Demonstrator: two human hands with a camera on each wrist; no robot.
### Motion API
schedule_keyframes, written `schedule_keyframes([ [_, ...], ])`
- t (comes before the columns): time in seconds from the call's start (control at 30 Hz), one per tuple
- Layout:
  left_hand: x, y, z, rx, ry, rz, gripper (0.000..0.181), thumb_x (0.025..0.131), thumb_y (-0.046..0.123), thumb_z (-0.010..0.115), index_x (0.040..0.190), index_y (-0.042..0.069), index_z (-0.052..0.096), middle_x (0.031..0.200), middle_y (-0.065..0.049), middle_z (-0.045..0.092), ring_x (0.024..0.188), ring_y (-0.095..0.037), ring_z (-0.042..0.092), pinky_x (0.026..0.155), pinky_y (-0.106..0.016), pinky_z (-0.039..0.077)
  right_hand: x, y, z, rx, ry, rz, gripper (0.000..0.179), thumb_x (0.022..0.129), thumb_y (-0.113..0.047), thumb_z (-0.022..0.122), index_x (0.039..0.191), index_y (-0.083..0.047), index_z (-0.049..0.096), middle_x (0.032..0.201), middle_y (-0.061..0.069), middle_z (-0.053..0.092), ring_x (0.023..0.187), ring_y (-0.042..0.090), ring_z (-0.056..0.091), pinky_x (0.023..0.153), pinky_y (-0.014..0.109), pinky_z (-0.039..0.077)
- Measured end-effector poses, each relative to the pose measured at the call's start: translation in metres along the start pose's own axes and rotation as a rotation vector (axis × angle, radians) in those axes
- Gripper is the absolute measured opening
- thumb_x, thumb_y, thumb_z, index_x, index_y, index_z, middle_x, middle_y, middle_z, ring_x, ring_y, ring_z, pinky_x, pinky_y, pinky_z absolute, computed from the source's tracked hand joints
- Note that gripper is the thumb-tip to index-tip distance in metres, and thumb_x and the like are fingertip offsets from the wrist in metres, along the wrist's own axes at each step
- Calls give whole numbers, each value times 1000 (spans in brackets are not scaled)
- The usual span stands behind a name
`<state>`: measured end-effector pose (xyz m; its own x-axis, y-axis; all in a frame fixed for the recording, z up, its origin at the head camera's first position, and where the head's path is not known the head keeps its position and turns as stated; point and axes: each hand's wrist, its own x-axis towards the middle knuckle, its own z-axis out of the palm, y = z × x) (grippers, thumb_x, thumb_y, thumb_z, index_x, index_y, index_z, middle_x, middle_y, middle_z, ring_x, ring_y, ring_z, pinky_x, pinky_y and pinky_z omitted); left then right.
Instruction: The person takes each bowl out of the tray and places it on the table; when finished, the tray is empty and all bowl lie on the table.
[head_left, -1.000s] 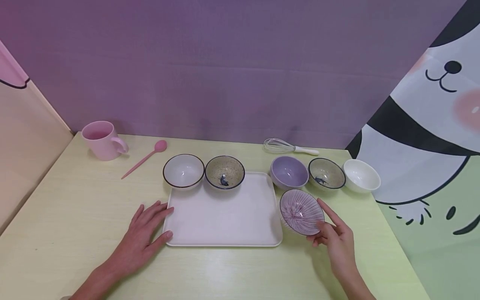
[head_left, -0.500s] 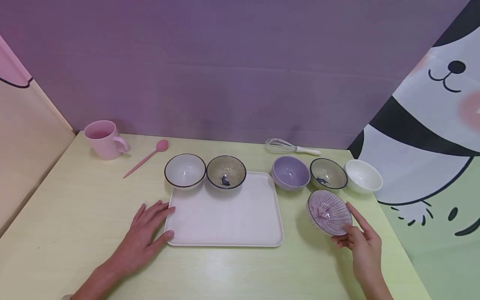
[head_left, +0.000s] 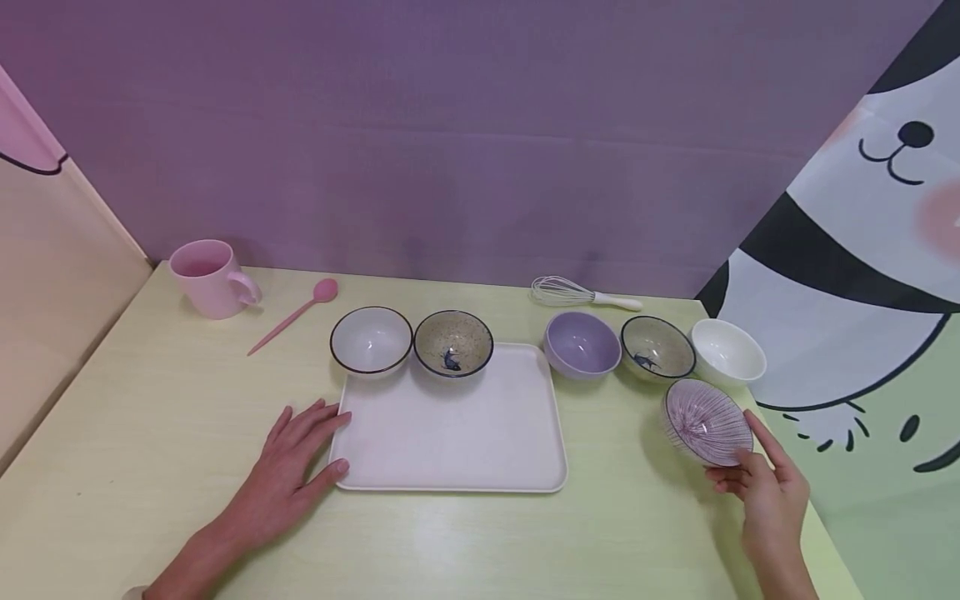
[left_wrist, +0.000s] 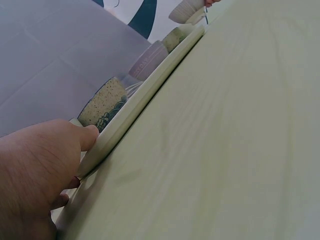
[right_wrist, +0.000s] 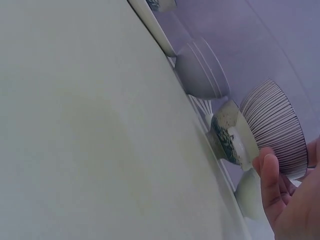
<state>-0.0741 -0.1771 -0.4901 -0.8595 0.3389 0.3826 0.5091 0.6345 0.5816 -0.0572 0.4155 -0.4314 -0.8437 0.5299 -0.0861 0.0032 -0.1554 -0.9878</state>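
Note:
A purple-striped bowl [head_left: 707, 421] is gripped at its right side by my right hand [head_left: 772, 492], tilted and raised off the table. The right wrist view shows the bowl's lined outer wall [right_wrist: 275, 130], with fingers [right_wrist: 270, 180] under its base. My left hand [head_left: 288, 467] lies at the left edge of a white tray [head_left: 457, 450], its fingers spread and touching the rim. On the tray's back part stand a white dark-rimmed bowl [head_left: 371, 342], partly past the corner, and a speckled bowl [head_left: 453, 342] with a blue figure inside.
Right of the tray stand a purple bowl [head_left: 582, 344], a grey-beige bowl [head_left: 657, 348] and a white bowl [head_left: 727, 352] in a row. Behind them lies a whisk [head_left: 585, 293]. A pink mug [head_left: 210, 279] and pink spoon [head_left: 294, 317] are at the back left.
My right hand has carried the purple-striped bowl rightward, from beside the tray to in front of the grey-beige and white bowls. The left hand has stayed at the tray.

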Motion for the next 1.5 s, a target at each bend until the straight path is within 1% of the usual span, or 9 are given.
schedule_keyframes([
  [0.13,1,0,0,1,-1,1,57,103,24,78,156,9,61,158,-20,58,154,-45,44,140,-43,5,6,0,-8,13,47,15,55,112,4,46,145,-29,75,89,-1,81,56,17,74,48,24,61],
  [0.37,0,-1,0,3,1,-1,58,103,23,78,156,9,61,158,-20,59,153,-45,44,140,-43,5,15,0,-20,44,95,34,55,112,4,47,154,-24,68,91,-1,81,55,17,74,47,25,61],
  [0.57,0,0,0,9,8,3,58,102,22,78,156,9,62,157,-20,59,153,-46,45,140,-42,5,22,0,-29,43,130,43,56,113,2,46,164,-18,57,82,3,80,54,17,74,47,25,61],
  [0.63,0,0,0,12,10,4,58,102,22,79,156,9,62,157,-20,60,153,-46,45,140,-41,5,24,1,-33,48,141,48,56,113,2,46,165,-17,55,81,4,79,53,18,74,46,26,61],
  [0.77,0,0,0,9,8,3,58,102,22,79,156,9,61,157,-20,59,153,-46,45,140,-42,5,27,1,-37,76,176,66,56,113,2,47,165,-16,54,86,2,79,50,19,72,44,28,60],
  [0.93,0,1,0,1,8,3,57,102,21,79,155,9,62,157,-19,59,152,-46,45,140,-44,6,30,0,-39,57,229,86,56,114,0,46,167,-16,52,84,0,78,47,19,70,42,27,59],
  [1.23,0,1,-1,1,3,-5,57,103,22,78,156,9,61,158,-19,58,153,-45,44,140,-42,5,34,-1,-41,85,243,87,57,114,-1,48,169,-16,48,74,5,76,47,19,70,42,28,59],
  [1.5,0,1,-1,2,7,5,57,103,22,78,155,8,62,157,-20,59,152,-46,45,140,-43,5,36,-3,-44,26,246,112,57,116,-8,48,172,-21,44,69,4,74,47,17,70,42,28,59],
])
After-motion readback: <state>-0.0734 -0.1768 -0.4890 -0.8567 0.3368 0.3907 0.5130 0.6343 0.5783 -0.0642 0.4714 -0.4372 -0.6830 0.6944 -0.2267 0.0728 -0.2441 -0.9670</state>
